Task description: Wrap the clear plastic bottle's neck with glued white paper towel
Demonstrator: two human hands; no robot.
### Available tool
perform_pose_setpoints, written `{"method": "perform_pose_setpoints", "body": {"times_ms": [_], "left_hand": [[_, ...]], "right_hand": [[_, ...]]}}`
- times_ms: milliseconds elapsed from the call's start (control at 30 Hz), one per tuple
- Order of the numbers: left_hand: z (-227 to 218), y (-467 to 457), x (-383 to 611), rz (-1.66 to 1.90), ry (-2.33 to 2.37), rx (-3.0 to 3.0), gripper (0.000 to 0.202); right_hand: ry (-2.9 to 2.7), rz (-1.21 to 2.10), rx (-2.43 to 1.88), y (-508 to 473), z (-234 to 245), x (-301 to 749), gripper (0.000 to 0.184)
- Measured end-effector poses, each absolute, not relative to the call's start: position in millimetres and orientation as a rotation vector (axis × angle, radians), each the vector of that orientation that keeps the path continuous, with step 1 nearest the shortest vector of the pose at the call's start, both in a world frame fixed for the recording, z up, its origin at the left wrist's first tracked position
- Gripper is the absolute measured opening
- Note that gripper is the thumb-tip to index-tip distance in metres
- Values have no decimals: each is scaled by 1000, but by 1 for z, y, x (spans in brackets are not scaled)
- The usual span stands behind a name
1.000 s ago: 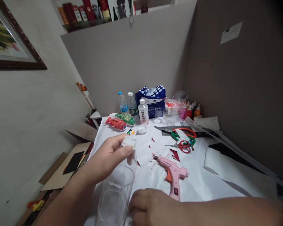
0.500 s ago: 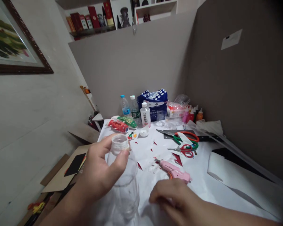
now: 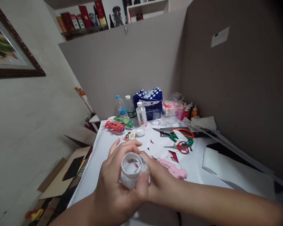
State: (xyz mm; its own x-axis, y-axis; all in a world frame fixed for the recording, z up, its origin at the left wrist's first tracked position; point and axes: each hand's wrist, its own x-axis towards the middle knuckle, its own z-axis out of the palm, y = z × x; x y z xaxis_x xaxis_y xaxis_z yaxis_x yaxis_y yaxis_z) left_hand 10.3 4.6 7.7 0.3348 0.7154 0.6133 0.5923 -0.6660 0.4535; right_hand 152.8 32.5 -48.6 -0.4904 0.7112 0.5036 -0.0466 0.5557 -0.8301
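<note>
A clear plastic bottle [image 3: 131, 166] with no cap points its open mouth up toward me, low in the middle of the view. My left hand [image 3: 118, 185] wraps around it near the neck, thumb across the front. From the other side my right hand [image 3: 155, 175] closes around the bottle too, with most of its fingers hidden behind it. The rest of the bottle's body is out of sight below the hands. Just past my right hand lies a pink hot glue gun [image 3: 173, 168], partly covered by the wrist.
Red-handled scissors [image 3: 182, 147] and larger green-and-orange-handled scissors [image 3: 181, 135] lie right of centre. Decorated red [image 3: 115, 126] and green [image 3: 124, 121] fish shapes sit at the back left. Behind are bottles, a blue bag [image 3: 148, 103] and paint bottles [image 3: 186, 113]. Cardboard [image 3: 61, 175] leans at left.
My right hand has come from the table to the bottle and closed on it. The bottle has tipped so its mouth faces me. The view has shifted slightly right.
</note>
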Motion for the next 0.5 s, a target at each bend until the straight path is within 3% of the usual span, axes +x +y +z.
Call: {"method": "perform_pose_setpoints", "body": {"times_ms": [133,167,267,367,433,500], "left_hand": [[10,11,-2,1186,1176,2319,26],[12,12,-6,1210,1195,2302,25],[16,16,-15,1333,1298,2273,24],[17,19,-19,1456,1359,2287,20],[17,21,-18,1480,1382,2337,19],[17,22,-15,1470,1407,2416,19]], "right_hand": [[-2061,923,-617,30,-28,175,76],[-2125,839,-685,29,-23,183,72],[-2224,591,-1197,25,-26,203,28],[-2240,588,-1611,18,-56,211,31],[-2216,582,-1693,12,-80,211,50],[-2152,543,-1752,6,-98,212,36]]}}
